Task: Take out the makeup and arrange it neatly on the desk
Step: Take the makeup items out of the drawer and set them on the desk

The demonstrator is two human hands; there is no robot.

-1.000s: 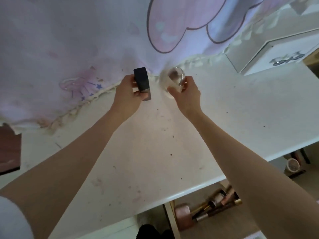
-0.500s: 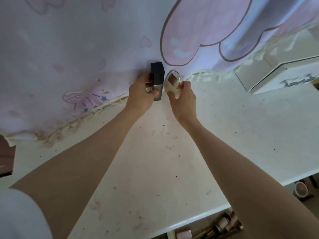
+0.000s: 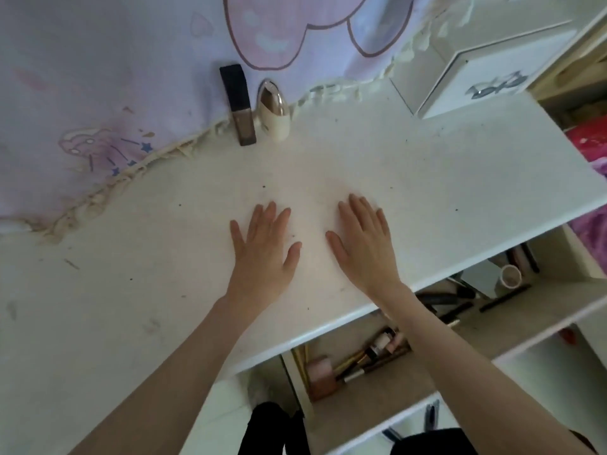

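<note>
Both hands flat on desk [image 3: 427,178], fingers spread, holding nothing. Right hand [image 3: 366,244] nearer the open drawer's [image 3: 512,310] makeup brushes [image 3: 364,359], lying below-behind its fingers, handles roughly along the desk edge. Left hand [image 3: 264,251] farther.

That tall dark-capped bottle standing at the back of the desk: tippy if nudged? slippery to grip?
Probably tippy: the dark-capped bottle stands tall on a narrow base. Flat sides suggest it would slide, not roll, once down. Its body looks smooth, possibly slick. The cream bottle close beside it could get knocked.
</note>
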